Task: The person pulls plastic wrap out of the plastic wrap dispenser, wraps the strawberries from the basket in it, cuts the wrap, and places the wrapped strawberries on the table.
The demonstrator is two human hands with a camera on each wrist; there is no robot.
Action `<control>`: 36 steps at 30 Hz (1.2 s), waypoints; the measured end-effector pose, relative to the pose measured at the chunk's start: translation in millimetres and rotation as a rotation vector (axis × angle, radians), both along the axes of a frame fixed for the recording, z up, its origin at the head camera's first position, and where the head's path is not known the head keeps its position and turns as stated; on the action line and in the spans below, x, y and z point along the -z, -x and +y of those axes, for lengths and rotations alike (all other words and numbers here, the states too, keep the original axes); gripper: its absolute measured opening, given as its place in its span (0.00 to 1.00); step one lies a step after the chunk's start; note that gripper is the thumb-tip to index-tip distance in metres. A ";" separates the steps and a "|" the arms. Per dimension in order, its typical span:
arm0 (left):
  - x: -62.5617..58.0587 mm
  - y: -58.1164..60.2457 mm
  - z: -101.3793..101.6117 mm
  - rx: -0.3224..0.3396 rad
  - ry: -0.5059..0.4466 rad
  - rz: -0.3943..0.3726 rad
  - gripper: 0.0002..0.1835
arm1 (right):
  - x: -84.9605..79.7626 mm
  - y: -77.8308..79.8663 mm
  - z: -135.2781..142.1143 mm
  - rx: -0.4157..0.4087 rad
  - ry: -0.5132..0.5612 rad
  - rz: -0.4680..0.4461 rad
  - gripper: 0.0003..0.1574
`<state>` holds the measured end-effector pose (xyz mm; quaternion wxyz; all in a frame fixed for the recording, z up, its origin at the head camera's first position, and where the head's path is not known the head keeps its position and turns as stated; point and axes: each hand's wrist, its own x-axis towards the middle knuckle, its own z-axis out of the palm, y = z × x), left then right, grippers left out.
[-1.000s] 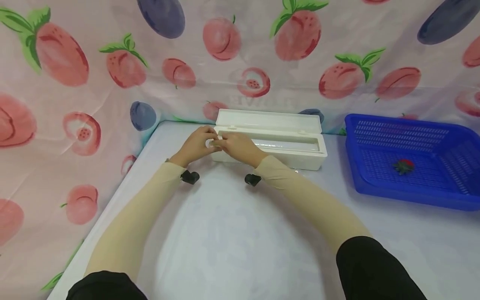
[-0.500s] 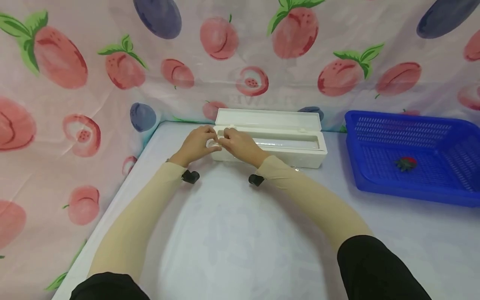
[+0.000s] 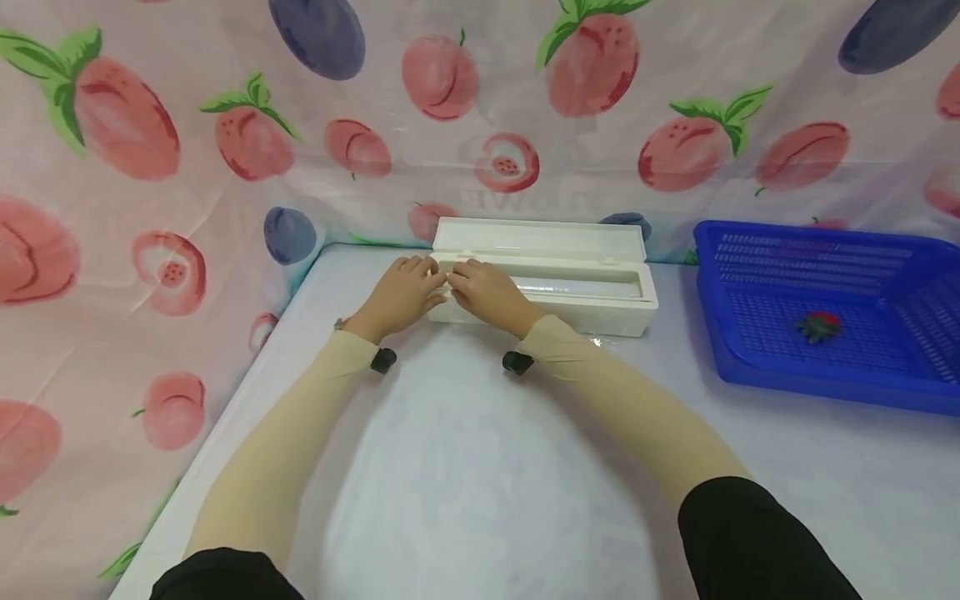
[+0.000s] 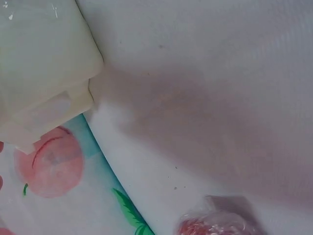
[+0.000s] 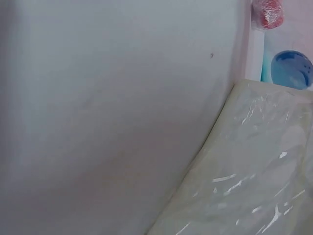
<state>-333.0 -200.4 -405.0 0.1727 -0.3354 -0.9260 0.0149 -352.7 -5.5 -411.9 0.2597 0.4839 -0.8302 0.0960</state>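
A long white box point(image 3: 577, 318) stands at the back with its lid point(image 3: 540, 240) raised. Inside lies a clear roll of plastic wrap point(image 3: 581, 288). At the box's left end my left hand point(image 3: 401, 293) has bent fingers, its thumb apart from them. Beside it, almost touching, my right hand point(image 3: 491, 293) bends its fingers over the box's front edge. Whether either hand pinches the wrap is too small to tell. In the right wrist view, glossy, creased clear film point(image 5: 254, 181) covers the box's side. The left wrist view has the box's corner point(image 4: 49, 58).
A blue basket point(image 3: 832, 393) at the right holds a strawberry-like red fruit with green leaves point(image 3: 819, 327). Something red in clear wrap point(image 4: 217, 225) lies on the white tablecloth point(image 3: 465, 467) beyond the box's end. A fruit-print curtain point(image 3: 420, 192) hangs behind.
A pale, see-through bit showed between the left thumb and fingers earlier; now it is out of sight. The left hand's fingers have shifted right towards the right hand's tips. The box stays put.
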 end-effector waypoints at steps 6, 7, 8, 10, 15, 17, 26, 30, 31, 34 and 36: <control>0.1 -1.6 -0.2 0.003 -0.014 -0.004 0.13 | 1.8 0.0 7.6 -0.014 0.011 0.027 0.02; 1.0 -1.0 0.9 0.006 -0.026 -0.006 0.13 | 1.9 -0.1 10.3 -0.014 0.009 0.026 0.02; 1.8 -0.5 1.8 0.008 -0.037 -0.010 0.13 | 1.6 -0.5 13.3 -0.017 0.010 0.021 0.02; 3.0 0.5 3.5 0.008 -0.052 -0.022 0.13 | 1.3 -0.9 19.9 -0.025 0.014 0.007 0.02; 3.6 0.6 4.6 0.002 -0.069 -0.045 0.14 | 2.6 -0.9 41.6 -0.037 0.045 -0.034 0.03; 3.6 0.2 3.2 -0.006 -0.071 -0.042 0.14 | 2.8 -1.2 52.4 -0.039 0.060 -0.044 0.04; 0.6 -0.4 0.6 -0.017 -0.092 -0.065 0.14 | -3.6 -12.4 111.4 0.014 0.065 -0.086 0.02; 0.2 -2.0 0.2 -0.019 -0.107 -0.060 0.14 | -5.8 -17.3 137.1 0.045 0.056 -0.093 0.03; 0.7 -1.9 0.3 -0.017 -0.107 -0.054 0.13 | -6.0 -18.6 143.2 0.056 0.058 -0.097 0.04; 1.5 -2.4 1.5 -0.018 -0.110 -0.052 0.13 | -5.6 -23.4 159.7 0.098 0.068 -0.109 0.06; 2.0 -2.8 3.1 -0.023 -0.113 -0.065 0.14 | -3.8 -27.3 170.0 0.151 0.068 -0.129 0.07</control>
